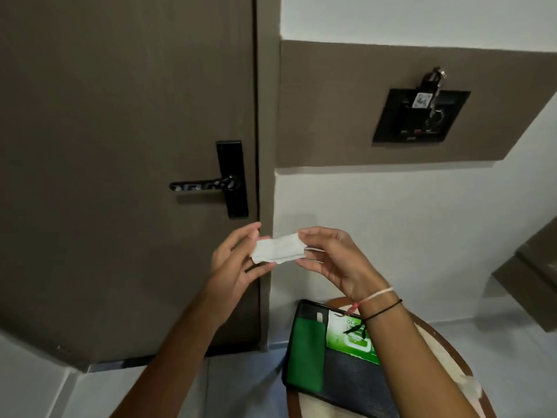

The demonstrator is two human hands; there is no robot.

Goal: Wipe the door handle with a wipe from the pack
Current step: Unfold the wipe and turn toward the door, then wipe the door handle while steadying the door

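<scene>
A folded white wipe [278,248] is held between both hands in front of the door's edge. My left hand [236,263] pinches its left end and my right hand [334,260] pinches its right end. The black lever door handle [202,186] on its black plate sits on the brown door, above and to the left of the hands, untouched. The green and white wipe pack [351,336] lies on a dark tray below my right wrist, partly hidden by the arm.
The dark tray [337,378], with a green cloth [306,354] on it, rests on a round wooden-rimmed table [452,366] at bottom right. A black key-card wall panel [420,116] with keys hangs on the wall to the right. The brown door [120,146] is shut.
</scene>
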